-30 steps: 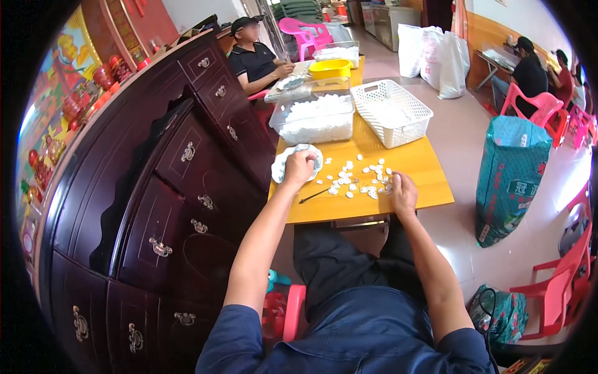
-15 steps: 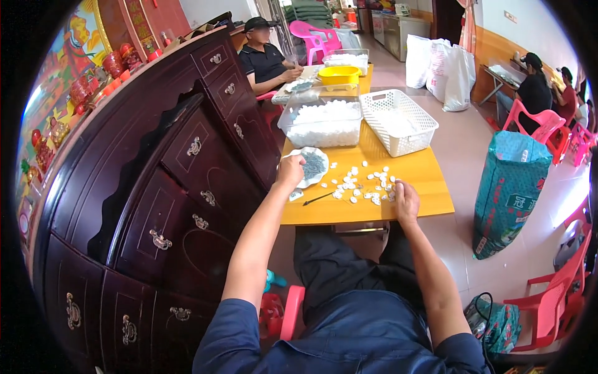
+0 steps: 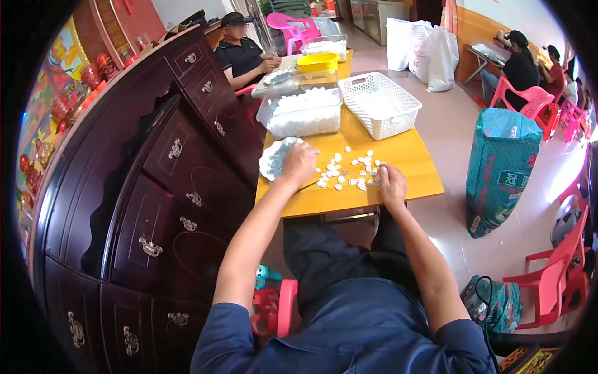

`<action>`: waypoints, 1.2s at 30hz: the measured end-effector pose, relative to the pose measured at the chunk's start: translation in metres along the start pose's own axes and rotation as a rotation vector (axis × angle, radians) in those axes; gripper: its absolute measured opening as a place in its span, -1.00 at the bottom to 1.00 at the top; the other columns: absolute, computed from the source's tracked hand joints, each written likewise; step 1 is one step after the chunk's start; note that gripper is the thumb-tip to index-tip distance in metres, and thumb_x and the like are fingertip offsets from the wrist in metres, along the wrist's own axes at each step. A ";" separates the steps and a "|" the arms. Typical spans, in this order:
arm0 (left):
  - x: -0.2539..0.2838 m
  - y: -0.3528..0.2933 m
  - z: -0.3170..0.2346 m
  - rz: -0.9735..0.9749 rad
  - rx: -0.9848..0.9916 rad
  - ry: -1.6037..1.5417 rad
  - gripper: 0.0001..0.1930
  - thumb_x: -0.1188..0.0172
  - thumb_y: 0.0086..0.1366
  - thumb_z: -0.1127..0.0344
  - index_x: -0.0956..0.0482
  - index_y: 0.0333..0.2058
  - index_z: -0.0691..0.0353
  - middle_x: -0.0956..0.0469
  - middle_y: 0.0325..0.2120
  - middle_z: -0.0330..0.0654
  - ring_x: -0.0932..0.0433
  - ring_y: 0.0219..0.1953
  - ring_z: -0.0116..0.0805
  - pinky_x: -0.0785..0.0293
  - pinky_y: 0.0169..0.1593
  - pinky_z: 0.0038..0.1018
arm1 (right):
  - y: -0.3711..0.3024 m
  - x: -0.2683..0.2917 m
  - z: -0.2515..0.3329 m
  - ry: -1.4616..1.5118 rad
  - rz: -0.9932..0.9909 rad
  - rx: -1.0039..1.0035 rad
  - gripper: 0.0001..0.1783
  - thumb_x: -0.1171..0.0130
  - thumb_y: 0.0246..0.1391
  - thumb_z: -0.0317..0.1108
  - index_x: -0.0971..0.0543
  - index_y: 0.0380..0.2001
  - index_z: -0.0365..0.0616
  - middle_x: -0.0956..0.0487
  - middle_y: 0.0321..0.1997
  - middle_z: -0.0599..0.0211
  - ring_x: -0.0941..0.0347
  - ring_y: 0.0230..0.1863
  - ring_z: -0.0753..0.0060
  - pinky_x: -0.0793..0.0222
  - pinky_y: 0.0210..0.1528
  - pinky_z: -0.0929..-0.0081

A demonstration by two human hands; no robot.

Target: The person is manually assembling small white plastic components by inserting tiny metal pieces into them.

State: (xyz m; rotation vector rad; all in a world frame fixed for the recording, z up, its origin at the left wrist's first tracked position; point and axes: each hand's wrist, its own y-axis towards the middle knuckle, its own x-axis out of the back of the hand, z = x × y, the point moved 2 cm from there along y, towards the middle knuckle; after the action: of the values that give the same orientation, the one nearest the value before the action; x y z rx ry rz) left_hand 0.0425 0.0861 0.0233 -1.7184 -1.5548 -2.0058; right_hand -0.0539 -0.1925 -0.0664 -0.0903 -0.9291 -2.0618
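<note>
My left hand [image 3: 300, 161] is over the right side of a white scalloped plate [image 3: 265, 165] that holds small grey-blue bits [image 3: 278, 157]. Its fingers are curled inward, and whatever they grip is too small to make out. To the right of that hand, several small white oval pieces [image 3: 336, 167] lie scattered on the yellow tabletop [image 3: 411, 168]. At the right end of the scatter my right hand [image 3: 393, 187] rests by the table's near edge, thumb and fingers pinched together; what sits between them is hidden. A thin dark tool [image 3: 306, 186] lies partly under my left wrist.
A clear bin of white pieces [image 3: 304, 129] and a white perforated basket [image 3: 398, 121] stand farther back, before a yellow basin [image 3: 316, 62]. A person [image 3: 240, 56] sits at the far left. A dark drawer cabinet [image 3: 124, 187] borders the left; a teal sack [image 3: 503, 174] stands right.
My left hand has moved rightward from the plate's left part to its right side, nearer the white pieces. My right hand stays by the scatter. The whole view has shifted slightly.
</note>
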 end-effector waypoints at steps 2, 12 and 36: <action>-0.017 -0.001 -0.032 0.163 -0.050 0.018 -0.81 -0.12 0.20 0.45 -0.74 -0.33 0.22 -0.66 -0.25 -0.05 -0.58 -0.09 -0.02 -0.52 0.05 -0.16 | 0.001 0.002 0.000 0.017 0.023 -0.015 -0.74 -0.08 0.34 -0.22 -0.66 -0.15 -0.14 -0.66 -0.14 0.09 -0.54 -0.04 -0.06 -0.42 0.07 0.12; -0.044 -0.023 -0.057 0.321 0.034 -0.006 -0.72 -0.08 0.25 0.40 -0.78 -0.21 0.09 -0.63 -0.06 0.01 -0.53 0.05 0.03 -0.48 0.13 -0.14 | 0.001 0.003 0.004 0.026 0.029 -0.012 -0.75 -0.09 0.33 -0.24 -0.65 -0.16 -0.16 -0.66 -0.11 0.07 -0.54 0.01 -0.07 -0.42 0.10 0.12; -0.057 -0.016 -0.084 0.265 0.001 0.040 -0.84 -0.20 0.24 0.31 -0.77 -0.33 0.10 -0.65 -0.32 -0.10 -0.58 -0.14 -0.03 -0.52 -0.01 -0.14 | 0.000 0.004 0.001 0.046 0.004 0.007 -0.76 -0.11 0.30 -0.26 -0.65 -0.17 -0.17 -0.66 -0.12 0.07 -0.55 -0.02 -0.07 -0.43 0.08 0.12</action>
State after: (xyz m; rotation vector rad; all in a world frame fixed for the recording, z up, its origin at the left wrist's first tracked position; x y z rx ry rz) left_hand -0.0048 0.0047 -0.0188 -1.7655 -1.2396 -1.8951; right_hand -0.0573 -0.1946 -0.0644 -0.0411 -0.9077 -2.0482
